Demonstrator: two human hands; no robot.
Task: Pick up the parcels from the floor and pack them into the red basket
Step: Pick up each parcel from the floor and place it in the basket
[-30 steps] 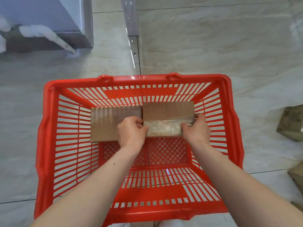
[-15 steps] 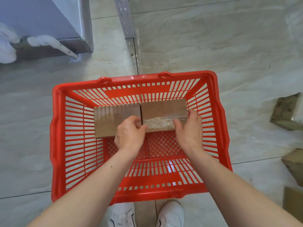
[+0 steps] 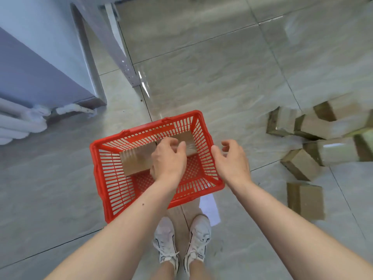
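The red basket (image 3: 101,158) stands on the tiled floor in front of my feet. Two brown cardboard parcels lie side by side against its far wall: the left parcel (image 3: 135,160) shows well, the right parcel (image 3: 188,141) is mostly hidden behind my left hand. My left hand (image 3: 168,158) hovers over the basket with loosely curled fingers and holds nothing. My right hand (image 3: 231,158) is above the basket's right rim, fingers relaxed and empty. Several more parcels (image 3: 302,166) lie on the floor to the right.
A grey cabinet (image 3: 40,63) with white pipes (image 3: 18,126) at its foot stands at the left. A metal rack post (image 3: 129,71) rises behind the basket. A white paper slip (image 3: 210,209) lies by my shoes (image 3: 181,239).
Both hands let go of the right parcel and lifted away; it now rests in the basket. The view pulled back and up, showing my feet and the pile of parcels.
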